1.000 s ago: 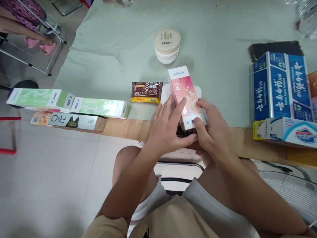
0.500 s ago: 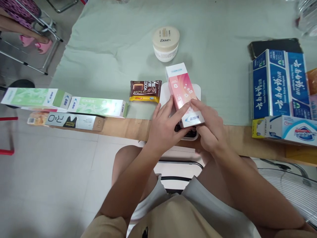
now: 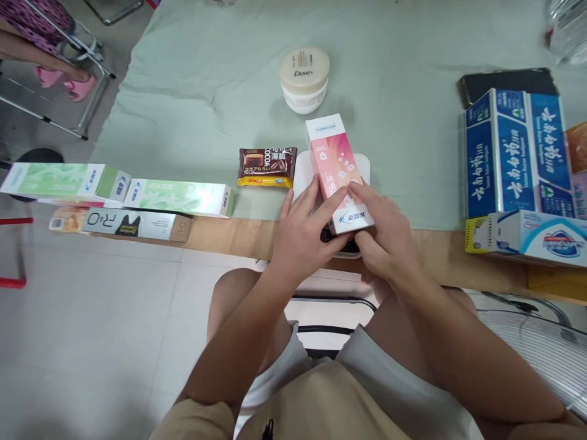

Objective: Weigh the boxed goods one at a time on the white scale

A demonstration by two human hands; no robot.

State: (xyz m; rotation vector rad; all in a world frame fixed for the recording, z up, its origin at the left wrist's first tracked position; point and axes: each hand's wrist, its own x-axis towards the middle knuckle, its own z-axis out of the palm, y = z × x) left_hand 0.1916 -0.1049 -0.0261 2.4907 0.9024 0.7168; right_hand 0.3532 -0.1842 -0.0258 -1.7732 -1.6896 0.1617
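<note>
A pink and white toothpaste box lies lengthwise on a small white scale at the table's near edge. My left hand grips the box's near left side, fingers laid across its top. My right hand holds the near right corner, with its forefinger touching the top face. The scale's dark display is mostly hidden under the box and my hands.
A brown cocoa biscuit pack lies left of the scale, a Dove jar behind it. Green toothpaste boxes and an R&O box line the left edge. Blue toothpaste boxes and a black phone sit right.
Both hands slid slightly along the pink box and uncovered its near printed end; the box stays on the scale. The view shifted a little.
</note>
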